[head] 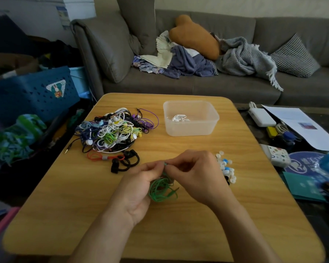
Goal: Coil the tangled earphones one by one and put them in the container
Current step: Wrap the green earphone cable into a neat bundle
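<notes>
Centrally, near edge of worktop (179, 234): my left hand (139, 186) grips the green earphones (162, 188) coil; my right hand (196, 173) pinches its cord end. Container (191, 128) far right, tangled pile (114, 130) far left.

Both bare forearms are stretched forward from the lower edge of the view and angled toward each other. The left hand (139, 185) is turned palm inward, its fingers curled round a green earphone cord (162, 189). The right hand (196, 173) is held knuckles up, and the cord's end is pinched between its thumb and forefinger, close against the left fingertips.
</notes>
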Tool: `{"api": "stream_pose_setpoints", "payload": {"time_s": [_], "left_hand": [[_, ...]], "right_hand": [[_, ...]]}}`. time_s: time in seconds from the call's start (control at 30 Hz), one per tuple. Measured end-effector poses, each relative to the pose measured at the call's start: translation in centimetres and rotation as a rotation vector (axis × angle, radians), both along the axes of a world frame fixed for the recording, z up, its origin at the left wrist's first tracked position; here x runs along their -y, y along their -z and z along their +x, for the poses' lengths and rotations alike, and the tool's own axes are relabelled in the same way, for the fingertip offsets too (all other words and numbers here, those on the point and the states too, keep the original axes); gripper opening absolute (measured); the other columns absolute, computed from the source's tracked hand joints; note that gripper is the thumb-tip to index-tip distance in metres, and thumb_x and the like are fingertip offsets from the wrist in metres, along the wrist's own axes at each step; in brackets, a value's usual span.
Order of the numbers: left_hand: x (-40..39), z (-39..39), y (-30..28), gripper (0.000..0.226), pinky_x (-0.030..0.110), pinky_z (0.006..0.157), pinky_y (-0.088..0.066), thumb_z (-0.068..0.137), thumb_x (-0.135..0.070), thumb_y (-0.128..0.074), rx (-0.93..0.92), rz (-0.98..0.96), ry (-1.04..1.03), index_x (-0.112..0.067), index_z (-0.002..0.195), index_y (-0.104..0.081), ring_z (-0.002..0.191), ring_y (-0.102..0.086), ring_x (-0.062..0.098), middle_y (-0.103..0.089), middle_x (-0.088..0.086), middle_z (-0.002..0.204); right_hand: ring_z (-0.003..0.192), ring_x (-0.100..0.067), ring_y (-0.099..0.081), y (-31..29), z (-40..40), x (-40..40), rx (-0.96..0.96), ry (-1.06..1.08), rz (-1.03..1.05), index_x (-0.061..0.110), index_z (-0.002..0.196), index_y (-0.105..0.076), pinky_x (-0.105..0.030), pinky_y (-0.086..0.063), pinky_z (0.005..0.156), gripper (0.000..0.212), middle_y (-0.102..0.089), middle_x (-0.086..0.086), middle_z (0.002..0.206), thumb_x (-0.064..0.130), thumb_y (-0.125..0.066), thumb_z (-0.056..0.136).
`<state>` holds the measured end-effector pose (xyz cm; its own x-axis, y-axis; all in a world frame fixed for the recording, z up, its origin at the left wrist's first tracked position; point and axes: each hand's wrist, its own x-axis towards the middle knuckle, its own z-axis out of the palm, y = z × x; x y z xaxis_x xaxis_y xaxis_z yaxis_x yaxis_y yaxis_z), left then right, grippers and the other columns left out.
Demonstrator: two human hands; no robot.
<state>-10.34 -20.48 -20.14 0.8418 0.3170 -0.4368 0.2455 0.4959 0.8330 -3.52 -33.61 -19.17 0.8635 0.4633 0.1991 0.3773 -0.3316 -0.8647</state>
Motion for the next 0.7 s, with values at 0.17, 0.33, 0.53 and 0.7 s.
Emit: {"api": "stream_pose_setpoints", "payload": {"time_s": [0.17,0.33,0.53,0.7], "left_hand": [[0.4,-0.2,0.1,0.009,0.031,0.079,-0.054,0.089,-0.014,-0.067,-0.002,0.37,-0.067,-0.018,0.094,-0.072,0.084,-0.072,0.018,-0.076,0.004,0.084],[0.5,-0.2,0.0,0.011,0.023,0.073,-0.052,0.091,-0.011,-0.066,0.038,0.481,-0.085,-0.021,0.091,-0.072,0.076,-0.071,0.012,-0.075,0.002,0.081],[0.9,-0.4,-0.1,0.008,0.011,0.059,-0.049,0.091,-0.013,-0.066,0.079,0.547,-0.03,-0.02,0.092,-0.07,0.07,-0.071,0.009,-0.075,-0.001,0.079],[1.4,-0.7,-0.2,0.005,0.014,0.063,-0.052,0.091,-0.015,-0.066,0.096,0.612,0.031,-0.019,0.093,-0.069,0.071,-0.071,0.008,-0.075,-0.002,0.08]], "right_hand": [[0.062,-0.015,-0.068,-0.9,0.6,1.3,-0.158,-0.136,-0.017,0.025,0.092,-0.08,-0.028,-0.055,0.06,0.009,-0.074,0.002,0.07,0.021,-0.077,0.084],[0.067,0.001,-0.064,-1.6,3.3,4.4,-0.031,0.236,-0.084,0.029,0.093,-0.075,-0.011,-0.047,0.055,0.01,-0.073,0.01,0.076,0.021,-0.072,0.088],[0.068,0.002,-0.055,-1.5,5.5,6.3,-0.005,0.277,-0.441,0.026,0.088,-0.073,-0.014,-0.035,0.05,0.009,-0.063,0.017,0.079,0.032,-0.068,0.091],[0.055,-0.003,-0.052,-0.6,5.7,5.6,-0.017,0.197,-0.628,0.024,0.086,-0.073,-0.009,-0.03,0.037,0.009,-0.066,0.011,0.091,0.032,-0.07,0.088]]}}
